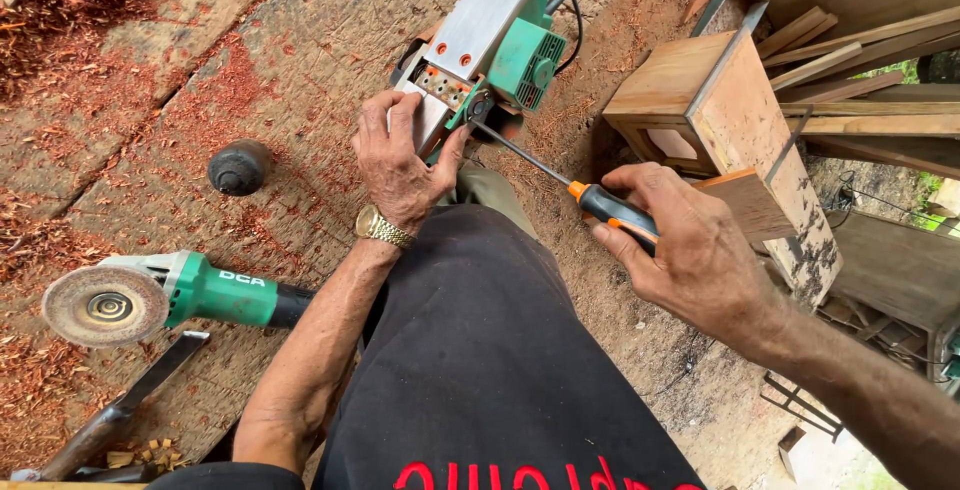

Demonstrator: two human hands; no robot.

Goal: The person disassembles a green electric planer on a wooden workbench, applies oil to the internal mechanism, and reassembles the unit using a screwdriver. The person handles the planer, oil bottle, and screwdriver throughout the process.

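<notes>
A green and silver electric planer (490, 35) lies upside down on the wooden floor, its metal sole facing up. My left hand (400, 165), with a gold watch on the wrist, grips the near end of the planer by its blade drum. My right hand (690, 250) holds a screwdriver (560, 182) by its black and orange handle. The screwdriver's tip rests against a round fitting on the planer's side, just right of my left thumb. My black-clad knee fills the bottom middle.
A green angle grinder (160, 295) with a worn disc lies at the left. A black round knob (238, 167) sits above it. A dark metal blade (120, 415) lies at the bottom left. A small wooden box (700, 100) and stacked planks (860, 50) stand at the right. Red sawdust covers the boards.
</notes>
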